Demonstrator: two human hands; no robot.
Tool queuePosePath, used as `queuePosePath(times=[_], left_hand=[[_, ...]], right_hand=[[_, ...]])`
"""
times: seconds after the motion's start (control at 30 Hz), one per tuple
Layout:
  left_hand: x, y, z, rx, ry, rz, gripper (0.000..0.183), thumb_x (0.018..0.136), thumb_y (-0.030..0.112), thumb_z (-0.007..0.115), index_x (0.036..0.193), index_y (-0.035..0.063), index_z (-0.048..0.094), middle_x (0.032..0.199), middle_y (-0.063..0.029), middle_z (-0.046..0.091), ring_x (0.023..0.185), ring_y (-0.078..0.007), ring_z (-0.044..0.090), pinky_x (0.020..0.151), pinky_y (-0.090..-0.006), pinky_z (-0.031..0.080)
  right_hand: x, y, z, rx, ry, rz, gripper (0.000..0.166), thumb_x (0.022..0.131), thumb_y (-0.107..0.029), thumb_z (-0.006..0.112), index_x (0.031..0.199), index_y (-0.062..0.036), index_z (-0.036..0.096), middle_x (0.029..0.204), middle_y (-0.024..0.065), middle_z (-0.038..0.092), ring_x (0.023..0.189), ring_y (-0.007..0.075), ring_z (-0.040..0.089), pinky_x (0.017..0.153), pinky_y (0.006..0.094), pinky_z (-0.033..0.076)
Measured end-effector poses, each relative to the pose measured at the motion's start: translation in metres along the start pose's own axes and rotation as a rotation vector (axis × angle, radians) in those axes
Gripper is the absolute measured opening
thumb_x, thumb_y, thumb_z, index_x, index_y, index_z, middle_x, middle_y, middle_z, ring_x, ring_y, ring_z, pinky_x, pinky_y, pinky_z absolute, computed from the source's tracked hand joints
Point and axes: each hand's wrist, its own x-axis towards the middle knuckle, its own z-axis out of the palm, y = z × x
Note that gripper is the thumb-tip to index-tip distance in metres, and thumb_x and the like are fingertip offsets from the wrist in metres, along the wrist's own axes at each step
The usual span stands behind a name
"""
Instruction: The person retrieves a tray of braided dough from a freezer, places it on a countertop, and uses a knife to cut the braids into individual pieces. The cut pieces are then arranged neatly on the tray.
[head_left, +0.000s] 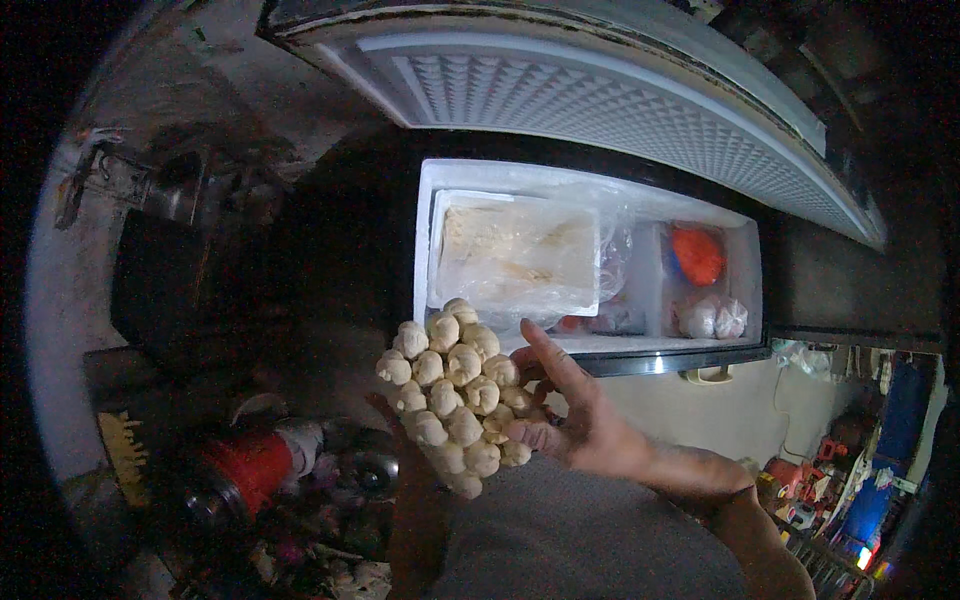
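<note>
A slab-like cluster of several pale, round, dumpling-like pieces (463, 365) is held up in front of me, tilted. My right hand (581, 420) grips its right edge, thumb on the near side and index finger stretched out towards the freezer. From the left, my left hand (386, 412) supports the cluster; it lies in shadow and is mostly hidden behind the pieces. Just beyond, in the open chest freezer (675, 346), a white tray (517, 259) wrapped in clear plastic holds flat, pale food. What the pieces rest on is not visible.
The freezer's raised lid (600, 112) spans the top. In the freezer's right part lie a red bag (697, 255) and white plastic-wrapped bundles (712, 318). A red container (251, 469) stands among dark clutter at lower left. Blue and red items fill the far right.
</note>
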Motion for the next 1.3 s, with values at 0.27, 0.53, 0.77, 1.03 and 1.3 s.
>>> queuePosePath(times=[0.27, 0.53, 0.77, 1.03, 1.3], left_hand=[[-0.052, 0.018, 0.005, 0.141, 0.246, 0.068, 0.063, 0.096, 0.044, 0.062, 0.150, 0.0146, 0.045, 0.154, -0.0167, 0.045, 0.118, -0.0320, 0.062, 0.085, -0.0464, 0.056], [-0.108, 0.036, -0.002, 0.261, 0.489, 0.178, 0.064, 0.096, 0.044, 0.062, 0.150, 0.0141, 0.044, 0.154, -0.0167, 0.046, 0.119, -0.0320, 0.061, 0.086, -0.0467, 0.055], [-0.140, 0.051, -0.003, 0.352, 0.653, 0.306, 0.065, 0.096, 0.044, 0.062, 0.150, 0.0136, 0.044, 0.153, -0.0167, 0.046, 0.119, -0.0320, 0.061, 0.087, -0.0470, 0.055], [-0.151, 0.060, -0.005, 0.417, 0.758, 0.390, 0.066, 0.096, 0.045, 0.063, 0.151, 0.0131, 0.043, 0.152, -0.0166, 0.047, 0.120, -0.0320, 0.061, 0.088, -0.0473, 0.055], [-0.152, 0.045, -0.013, 0.476, 0.861, 0.460, 0.067, 0.096, 0.045, 0.063, 0.151, 0.0126, 0.043, 0.151, -0.0166, 0.047, 0.120, -0.0321, 0.060, 0.089, -0.0476, 0.054]], right_hand=[[0.004, -0.064, -0.008, -0.246, -0.208, -0.047, 0.089, 0.088, -0.022, 0.081, 0.158, -0.0016, 0.031, 0.149, 0.0219, 0.048, 0.135, 0.0337, 0.051, 0.108, 0.0449, 0.045], [0.086, -0.185, -0.202, -1.660, 0.835, -0.696, 0.055, 0.096, -0.038, 0.068, 0.142, -0.0098, 0.056, 0.134, 0.0181, 0.063, 0.125, 0.0406, 0.057, 0.106, 0.0466, 0.046], [0.126, -0.117, -0.247, -1.447, 0.680, -0.423, 0.056, 0.093, -0.041, 0.070, 0.130, -0.0008, 0.060, 0.122, 0.0232, 0.065, 0.114, 0.0429, 0.061, 0.098, 0.0492, 0.048], [0.036, -0.041, -0.187, -1.582, 0.569, -0.556, 0.047, 0.070, -0.018, 0.081, 0.109, -0.0020, 0.060, 0.099, 0.0190, 0.060, 0.093, 0.0427, 0.059, 0.083, 0.0492, 0.049], [-0.039, 0.098, -0.144, -1.464, 0.362, -0.339, 0.059, 0.061, -0.018, 0.088, 0.112, -0.0080, 0.059, 0.105, 0.0162, 0.061, 0.100, 0.0395, 0.059, 0.086, 0.0505, 0.048]])
